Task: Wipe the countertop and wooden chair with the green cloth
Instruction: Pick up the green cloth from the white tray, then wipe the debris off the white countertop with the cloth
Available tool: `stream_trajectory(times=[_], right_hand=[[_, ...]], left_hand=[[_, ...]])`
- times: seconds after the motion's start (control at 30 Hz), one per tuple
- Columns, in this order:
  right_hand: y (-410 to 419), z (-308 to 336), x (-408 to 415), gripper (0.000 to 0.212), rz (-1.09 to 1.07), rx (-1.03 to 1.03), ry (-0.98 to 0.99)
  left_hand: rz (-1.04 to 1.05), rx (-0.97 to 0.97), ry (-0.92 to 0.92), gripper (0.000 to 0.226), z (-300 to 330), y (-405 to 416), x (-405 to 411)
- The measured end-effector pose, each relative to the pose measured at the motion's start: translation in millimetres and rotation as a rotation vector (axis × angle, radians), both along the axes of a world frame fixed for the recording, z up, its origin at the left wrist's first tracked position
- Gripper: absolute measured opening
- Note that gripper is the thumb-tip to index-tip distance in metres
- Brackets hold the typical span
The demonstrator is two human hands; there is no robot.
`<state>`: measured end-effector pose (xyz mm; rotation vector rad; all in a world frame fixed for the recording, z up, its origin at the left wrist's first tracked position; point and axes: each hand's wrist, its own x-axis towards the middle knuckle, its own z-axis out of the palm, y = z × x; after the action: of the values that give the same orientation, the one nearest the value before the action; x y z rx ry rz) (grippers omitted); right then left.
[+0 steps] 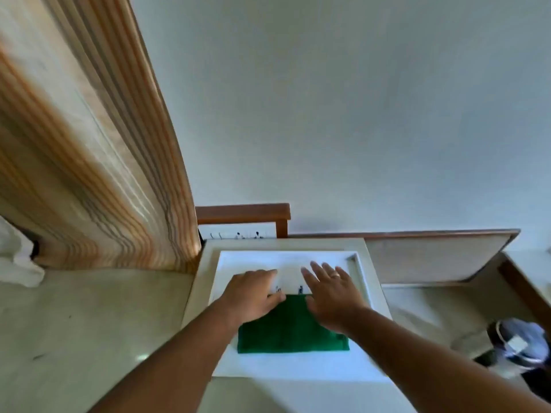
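A folded green cloth (286,332) lies flat on the glossy white countertop (298,368) in front of me. My left hand (253,293) rests palm down on the cloth's far left corner, with its fingers reaching onto the white surface. Palm down as well, my right hand (331,293) covers the cloth's far right part with its fingers spread; a ring shows on one finger. Neither hand grips the cloth. Behind the countertop, against the wall, I see the top rail of a wooden chair (244,213).
A striped orange and beige curtain (89,159) hangs at the left. A wooden-framed panel (432,254) leans along the wall to the right. A bin with a plastic liner (518,341) stands on the floor at the lower right. Pale floor tiles (89,323) lie to the left.
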<state>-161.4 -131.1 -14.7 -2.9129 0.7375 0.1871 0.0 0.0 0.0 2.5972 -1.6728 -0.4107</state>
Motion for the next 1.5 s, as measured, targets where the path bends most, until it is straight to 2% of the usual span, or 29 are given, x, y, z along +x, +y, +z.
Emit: stream_trajectory(times=[0.13, 0.23, 0.3, 0.4, 0.53, 0.63, 0.77, 0.87, 0.97, 1.0, 1.1, 1.2, 1.33, 1.4, 1.5], right_hand=[[-3.3, -16.2, -18.7, 0.072, 0.044, 0.115, 0.066], [-12.7, -12.3, -19.3, 0.082, 0.097, 0.143, 0.102], [-17.7, -7.8, -13.9, 0.083, 0.099, 0.175, 0.130], [-20.6, -4.0, -2.7, 0.078, 0.104, 0.250, 0.205], [-23.6, 0.2, 4.9, 0.066, 0.143, 0.326, 0.363], [-29.4, 6.5, 3.1, 0.055, 0.168, 0.468, 0.398], [-41.7, 24.4, 4.7, 0.031, 0.123, 0.852, 0.354], [-40.9, 40.3, 14.0, 0.030, 0.018, 1.157, 0.296], [-24.9, 57.7, 38.1, 0.029, 0.032, 1.296, 0.185], [-15.6, 64.0, 49.8, 0.030, 0.035, 1.349, 0.133], [23.6, 79.1, 94.2, 0.036, 0.045, 1.503, 0.004], [82.4, 76.9, 153.6, 0.033, 0.043, 1.492, -0.088], [185.3, 50.9, 240.4, 0.017, -0.008, 1.393, -0.162], [234.3, 28.3, 276.3, 0.017, -0.037, 1.351, -0.154], [287.2, -10.5, 309.2, 0.023, -0.093, 1.286, -0.076]], left_hand=[[-0.106, 0.032, 0.002, 0.071, -12.2, 8.2, 0.9], [-0.164, 0.177, 0.034, 0.083, -8.5, 9.4, 3.9], [-0.187, 0.270, -0.008, 0.086, -6.3, 6.8, 2.2], [-0.187, 0.386, -0.001, 0.078, -3.4, -2.9, -4.0], [-0.141, 0.502, 0.168, 0.061, 3.8, -10.7, -6.0], [-0.076, 0.487, 0.335, 0.050, 9.7, -4.7, -6.3], [0.163, 0.377, 0.667, 0.030, 17.8, 21.1, 3.8], [0.351, 0.249, 0.886, 0.029, 24.2, 54.2, 17.9], [0.589, -0.060, 1.174, 0.054, 33.4, 99.9, 41.7], [0.657, -0.191, 1.278, 0.056, 36.1, 117.0, 52.5], [0.706, -0.519, 1.464, 0.040, 38.3, 168.6, 91.0], [0.799, -0.783, 1.456, 0.027, 34.9, 223.2, 133.5], [1.036, -1.009, 1.295, 0.028, 11.3, 305.6, 204.1], [1.154, -1.008, 1.178, 0.027, -12.8, 344.0, 236.9], [1.249, -0.873, 1.023, 0.021, -57.6, 387.7, 269.2]])
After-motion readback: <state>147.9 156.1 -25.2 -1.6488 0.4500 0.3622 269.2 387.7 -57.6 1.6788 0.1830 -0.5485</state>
